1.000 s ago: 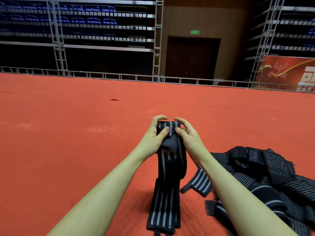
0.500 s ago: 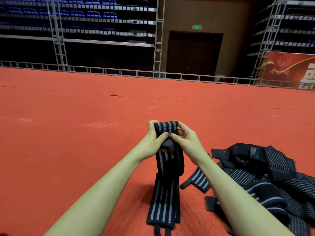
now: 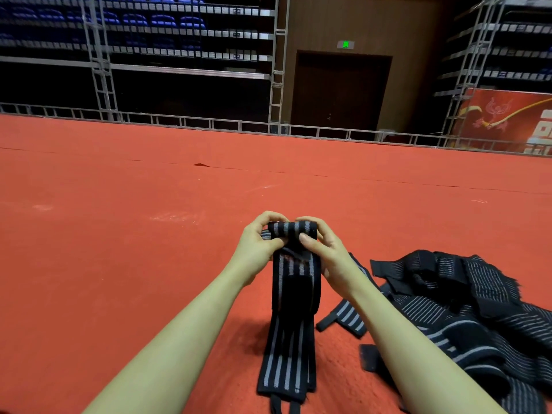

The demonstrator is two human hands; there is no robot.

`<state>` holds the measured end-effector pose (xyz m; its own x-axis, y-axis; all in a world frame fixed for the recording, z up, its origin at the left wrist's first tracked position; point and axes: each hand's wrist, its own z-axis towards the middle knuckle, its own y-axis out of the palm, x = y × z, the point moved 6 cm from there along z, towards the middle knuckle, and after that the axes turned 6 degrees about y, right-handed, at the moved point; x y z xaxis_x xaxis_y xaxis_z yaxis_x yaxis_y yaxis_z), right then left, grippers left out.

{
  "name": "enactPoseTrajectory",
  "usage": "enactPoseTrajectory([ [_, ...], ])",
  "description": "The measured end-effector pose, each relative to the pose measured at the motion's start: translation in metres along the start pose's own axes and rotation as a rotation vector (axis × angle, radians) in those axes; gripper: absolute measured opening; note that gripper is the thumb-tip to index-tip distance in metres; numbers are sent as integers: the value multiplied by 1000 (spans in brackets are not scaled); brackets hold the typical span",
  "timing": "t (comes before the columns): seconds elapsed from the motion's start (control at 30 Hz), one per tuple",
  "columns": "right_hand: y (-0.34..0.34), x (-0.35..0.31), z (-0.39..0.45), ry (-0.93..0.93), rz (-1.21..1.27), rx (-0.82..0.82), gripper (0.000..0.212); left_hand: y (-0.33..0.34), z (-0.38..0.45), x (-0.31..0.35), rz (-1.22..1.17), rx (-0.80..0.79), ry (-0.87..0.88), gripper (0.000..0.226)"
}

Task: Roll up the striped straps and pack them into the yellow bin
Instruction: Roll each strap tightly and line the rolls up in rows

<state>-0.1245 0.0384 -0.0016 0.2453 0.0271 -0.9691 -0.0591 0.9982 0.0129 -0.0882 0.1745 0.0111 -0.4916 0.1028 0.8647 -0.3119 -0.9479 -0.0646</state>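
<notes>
A black strap with grey stripes (image 3: 294,330) hangs from my two hands down to the red floor. Its top end is curled into a small roll between my hands. My left hand (image 3: 260,249) pinches the roll's left side, thumb in front and fingers curled over the top. My right hand (image 3: 324,252) pinches the right side the same way. A heap of more striped straps (image 3: 466,312) lies on the floor to the right. No yellow bin is in view.
Red carpet floor (image 3: 119,249) spreads wide to the left and ahead. A low metal rail (image 3: 209,124) borders it at the back, with tiered blue seats, a dark doorway (image 3: 340,94) and a red banner (image 3: 507,121) behind.
The strap's top end has been turned over into a tighter roll. My fingers have shifted closer round it. The view has tilted slightly upward.
</notes>
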Motion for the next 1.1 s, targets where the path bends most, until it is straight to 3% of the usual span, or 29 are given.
enactPoseTrajectory([
  [0.07, 0, 5, 2, 73, -9, 31, 43, 1, 0, 1, 19, 11, 22, 40],
  [0.17, -4, 13, 5, 136, -89, 67, 35, 4, -3, 5, 55, 9, 83, 50],
  [0.3, -12, 21, 7, 130, -51, 131, 44, 6, -7, 4, 121, -3, 109, 49],
  [0.43, -22, 18, 7, 36, -13, 200, 49, 9, -7, -8, 11, -73, -15, 42],
  [0.53, -19, 8, 7, -5, -12, 185, 41, 17, -6, -18, -44, -106, -170, 57],
  [0.67, -19, -1, 7, -45, -27, 205, 50, 17, -5, -17, 229, -119, -224, 52],
  [0.73, -18, -4, 6, -51, -71, 192, 49, 15, -3, -12, 257, -114, -176, 45],
  [0.9, -8, -12, 3, -43, -283, 90, 49, 15, 3, 3, 63, -59, -46, 21],
  [1.1, -12, -6, 2, 19, -84, 31, 54, 11, 5, 8, -32, -83, -36, 17],
])
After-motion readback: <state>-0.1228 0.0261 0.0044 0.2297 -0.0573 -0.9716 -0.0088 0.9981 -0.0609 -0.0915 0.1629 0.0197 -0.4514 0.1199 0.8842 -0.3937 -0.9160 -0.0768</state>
